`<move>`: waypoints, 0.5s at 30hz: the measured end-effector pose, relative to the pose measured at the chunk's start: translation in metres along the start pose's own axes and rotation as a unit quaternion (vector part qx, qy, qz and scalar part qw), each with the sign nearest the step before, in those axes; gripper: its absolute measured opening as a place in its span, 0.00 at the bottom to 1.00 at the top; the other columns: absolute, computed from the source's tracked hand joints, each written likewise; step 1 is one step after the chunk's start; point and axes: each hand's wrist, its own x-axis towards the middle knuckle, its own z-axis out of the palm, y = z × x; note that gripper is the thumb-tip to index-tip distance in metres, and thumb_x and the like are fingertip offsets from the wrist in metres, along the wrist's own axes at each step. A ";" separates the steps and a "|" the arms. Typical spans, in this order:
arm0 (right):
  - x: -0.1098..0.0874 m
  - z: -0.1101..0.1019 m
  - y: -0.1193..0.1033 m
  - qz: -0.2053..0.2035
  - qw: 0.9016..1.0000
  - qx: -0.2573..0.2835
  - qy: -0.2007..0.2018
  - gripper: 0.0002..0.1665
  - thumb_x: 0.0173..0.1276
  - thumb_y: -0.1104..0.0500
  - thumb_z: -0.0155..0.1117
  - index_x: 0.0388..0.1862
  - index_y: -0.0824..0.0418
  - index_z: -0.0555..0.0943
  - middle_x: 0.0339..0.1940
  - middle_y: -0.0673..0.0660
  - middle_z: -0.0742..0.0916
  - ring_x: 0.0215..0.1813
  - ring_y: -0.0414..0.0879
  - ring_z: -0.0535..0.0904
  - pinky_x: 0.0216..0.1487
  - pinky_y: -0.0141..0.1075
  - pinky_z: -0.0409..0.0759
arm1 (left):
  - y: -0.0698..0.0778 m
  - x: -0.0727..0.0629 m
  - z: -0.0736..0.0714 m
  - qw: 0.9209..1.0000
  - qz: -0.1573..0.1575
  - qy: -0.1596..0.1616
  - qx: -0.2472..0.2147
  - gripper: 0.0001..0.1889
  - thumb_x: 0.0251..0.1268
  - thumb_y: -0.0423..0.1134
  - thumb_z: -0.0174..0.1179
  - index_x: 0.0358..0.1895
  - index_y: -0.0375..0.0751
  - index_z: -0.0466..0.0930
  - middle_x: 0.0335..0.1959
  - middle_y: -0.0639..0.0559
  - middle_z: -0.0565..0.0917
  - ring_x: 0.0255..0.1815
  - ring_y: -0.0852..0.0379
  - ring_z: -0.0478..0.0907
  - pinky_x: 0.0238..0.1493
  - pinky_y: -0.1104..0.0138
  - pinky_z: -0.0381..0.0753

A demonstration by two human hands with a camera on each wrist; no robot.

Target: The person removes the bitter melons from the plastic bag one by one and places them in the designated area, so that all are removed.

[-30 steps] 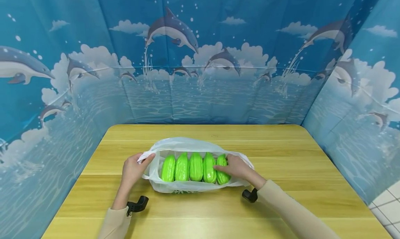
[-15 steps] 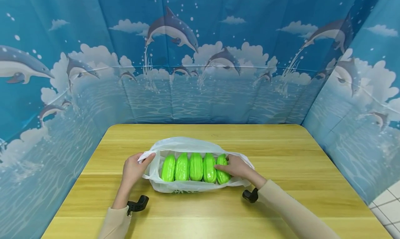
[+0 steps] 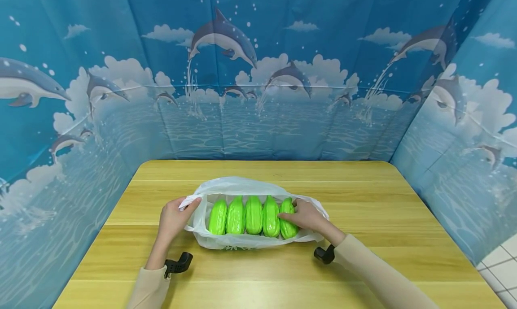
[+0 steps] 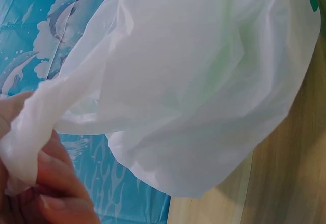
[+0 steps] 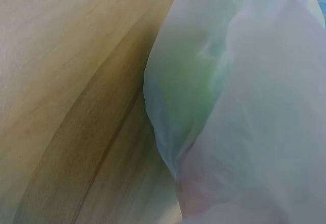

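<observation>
Barely any shift vs. 1 s ago: R hand (image 3: 308,217) has its thumb tip a hair further to the right; L hand (image 3: 171,217) & white plastic bag (image 3: 238,186) stay put. L hand grips bag's near-end handle (image 4: 30,137), bunched, fingers curled round it. R hand's inside bag's mouth, thumb across the end gourd (image 3: 288,229), gripping it; other fingertips mostly hidden, & R wrist cam gets mainly bag film. Bag lies open between the hands, w/ some green print on the side facing the person. Four more bright green gourds (image 3: 253,215) in a row inside, running from R hand's gourd toward L hand. Wood table (image 3: 258,277) under both hands; black wrist cams (image 3: 179,263) on each wrist, beige sleeves (image 3: 148,285) behind 'em. Blue dolphin backdrop (image 3: 258,120) beyond both hands.
</observation>
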 end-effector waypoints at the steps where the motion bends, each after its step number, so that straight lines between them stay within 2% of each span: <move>1: 0.000 0.000 0.000 0.000 1.000 0.000 0.001 0.42 0.59 0.38 0.65 0.54 0.74 0.73 0.43 0.64 0.82 0.39 0.49 0.78 0.37 0.41 0.76 | 0.000 0.000 0.000 1.000 -0.001 -0.001 0.000 0.20 0.61 0.53 0.63 0.25 0.38 0.78 0.14 0.53 0.67 0.19 0.54 0.65 0.22 0.66 0.64; 9: -0.003 -0.002 -0.002 -0.008 0.999 -0.008 0.032 0.41 0.59 0.40 0.65 0.56 0.74 0.73 0.43 0.63 0.83 0.36 0.48 0.79 0.39 0.43 0.77 | -0.002 0.000 0.001 1.000 -0.003 -0.003 0.001 0.22 0.62 0.54 0.62 0.23 0.38 0.75 0.14 0.54 0.66 0.19 0.55 0.65 0.22 0.66 0.64; 15: -0.005 -0.005 -0.006 0.003 0.999 0.004 0.039 0.42 0.58 0.39 0.66 0.57 0.72 0.73 0.41 0.62 0.84 0.38 0.51 0.80 0.35 0.42 0.77 | -0.002 0.000 0.003 1.000 0.000 0.003 0.000 0.22 0.62 0.53 0.63 0.20 0.40 0.72 0.13 0.54 0.65 0.18 0.55 0.64 0.20 0.66 0.63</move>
